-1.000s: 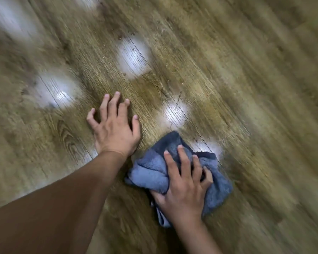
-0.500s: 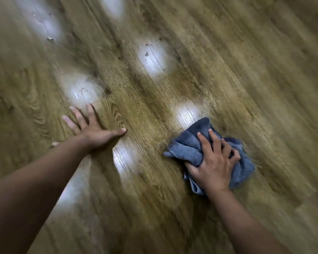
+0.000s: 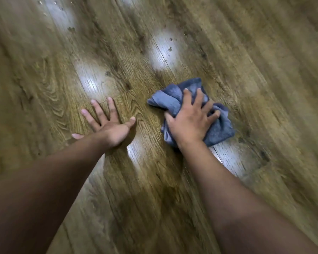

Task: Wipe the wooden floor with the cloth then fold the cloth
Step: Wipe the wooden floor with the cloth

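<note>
From where I sit the cloth point(image 3: 174, 101) is the thing to reckon with, so I place everything against it; it is a blue-grey rag, bunched and rumpled on the wooden floor point(image 3: 264, 70), and I judge it soft, light and limp, with a nap that should drag on the boards rather than skate over them. The right hand point(image 3: 189, 123) lies on top of the cloth, palm down, fingers point(image 3: 198, 96) spread and partly curled so that folds are pinched up between them; it presses and grips at once, which I take to be the sensible hold for wiping, over the middle of the bundle. For folding I would expect the hold to shift to the loose edges and corners (a flap juts out on the side of the cloth toward the other hand), since a limp rag keeps no shape of its own. The left hand point(image 3: 108, 125) is beside the cloth and apart from it, flat on the boards with fingers splayed wide, holding nothing; it looks to be a prop for the person's weight.

Counting: one cloth; two hands, two bare forearms; beyond the cloth a few small droplets point(image 3: 170, 44) sit in a pale patch of glare, and several more such patches lie around it, though I cannot tell wet sheen from reflected light.
</note>
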The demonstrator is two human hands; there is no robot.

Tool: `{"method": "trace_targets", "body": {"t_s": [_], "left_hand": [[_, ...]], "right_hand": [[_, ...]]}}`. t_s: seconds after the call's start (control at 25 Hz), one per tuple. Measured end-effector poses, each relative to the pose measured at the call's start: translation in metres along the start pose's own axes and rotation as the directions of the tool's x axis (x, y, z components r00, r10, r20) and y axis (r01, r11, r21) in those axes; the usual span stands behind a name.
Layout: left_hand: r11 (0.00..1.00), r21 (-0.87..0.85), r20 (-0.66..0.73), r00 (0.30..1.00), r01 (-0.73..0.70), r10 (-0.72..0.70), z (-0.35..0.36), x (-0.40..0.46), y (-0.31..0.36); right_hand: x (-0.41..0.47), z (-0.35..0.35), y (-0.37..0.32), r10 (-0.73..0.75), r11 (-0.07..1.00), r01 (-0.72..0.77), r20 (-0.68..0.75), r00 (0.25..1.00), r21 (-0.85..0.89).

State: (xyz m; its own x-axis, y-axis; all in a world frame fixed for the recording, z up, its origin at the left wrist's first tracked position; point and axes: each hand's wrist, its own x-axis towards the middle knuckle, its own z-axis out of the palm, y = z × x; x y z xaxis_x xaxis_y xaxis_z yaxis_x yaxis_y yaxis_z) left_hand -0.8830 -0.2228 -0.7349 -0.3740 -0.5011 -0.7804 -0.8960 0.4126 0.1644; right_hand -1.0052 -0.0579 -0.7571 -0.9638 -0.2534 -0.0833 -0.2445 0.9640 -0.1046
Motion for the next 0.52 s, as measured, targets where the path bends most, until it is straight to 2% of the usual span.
{"method": "trace_targets", "body": {"t_s": [0.12, 0.2, 0.32, 0.4, 0.52], "left_hand": [[1.000, -0.016, -0.033, 0.999, -0.008, 0.007, 0.003, 0.007, 0.001], [1.000, 0.003, -0.044, 0.999, -0.015, 0.015, 0.003, 0.008, 0.000], [0.999, 0.039, -0.036, 0.999, -0.020, 0.022, 0.003, 0.004, -0.005], [0.998, 0.044, -0.019, 0.999, -0.032, 0.033, 0.001, 0.003, -0.006], [0.998, 0.043, 0.001, 0.999, -0.043, 0.043, 0.000, 0.002, -0.006]], "right_hand": [[-0.023, -0.003, -0.003, -0.181, 0.983, 0.182, 0.048, 0.982, -0.008], [-0.069, -0.006, 0.014, -0.357, 0.932, 0.360, 0.051, 0.933, -0.040], [-0.129, -0.007, 0.062, -0.516, 0.851, 0.520, 0.064, 0.854, -0.078], [-0.134, -0.008, 0.097, -0.549, 0.830, 0.551, 0.048, 0.835, -0.082], [-0.105, -0.014, 0.121, -0.427, 0.898, 0.430, 0.048, 0.903, -0.093]]}}
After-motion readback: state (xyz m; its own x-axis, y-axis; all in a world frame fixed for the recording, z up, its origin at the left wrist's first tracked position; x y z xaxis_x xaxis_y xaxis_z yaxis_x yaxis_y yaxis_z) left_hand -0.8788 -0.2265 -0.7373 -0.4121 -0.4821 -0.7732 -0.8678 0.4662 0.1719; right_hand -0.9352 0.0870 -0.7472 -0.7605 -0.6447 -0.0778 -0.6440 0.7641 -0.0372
